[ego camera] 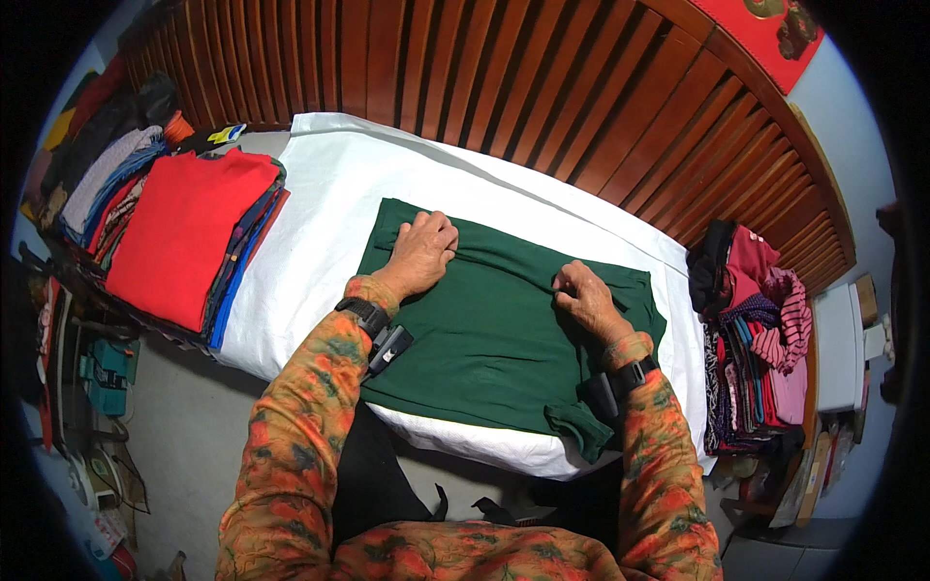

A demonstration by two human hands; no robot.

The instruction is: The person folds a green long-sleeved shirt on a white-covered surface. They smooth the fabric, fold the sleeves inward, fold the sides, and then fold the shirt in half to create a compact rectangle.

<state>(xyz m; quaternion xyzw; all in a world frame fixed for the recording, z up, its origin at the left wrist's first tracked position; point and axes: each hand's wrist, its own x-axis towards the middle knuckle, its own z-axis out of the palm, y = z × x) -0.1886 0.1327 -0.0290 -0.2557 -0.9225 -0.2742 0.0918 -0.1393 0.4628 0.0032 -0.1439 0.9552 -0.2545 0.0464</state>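
Observation:
A dark green garment [479, 327], apparently a shirt, lies spread on a white cloth [320, 196]. My left hand [421, 254] rests on its upper left part, fingers curled over the fabric. Toward the upper right, my right hand [588, 298] has thumb and fingers drawn together on the same garment. A raised fold runs across the green fabric between both hands. Near my right wrist, a bunched green end [581, 430] hangs at the front edge of the white cloth. Each wrist carries a black strap with a small device.
A folded stack of clothes topped by a red garment [192, 240] stands at left, with more clothes [120, 178] beyond it. Folded clothes [752, 385] are piled at right beneath a pink striped garment [785, 319]. A slatted wooden headboard [494, 80] rises along the far side.

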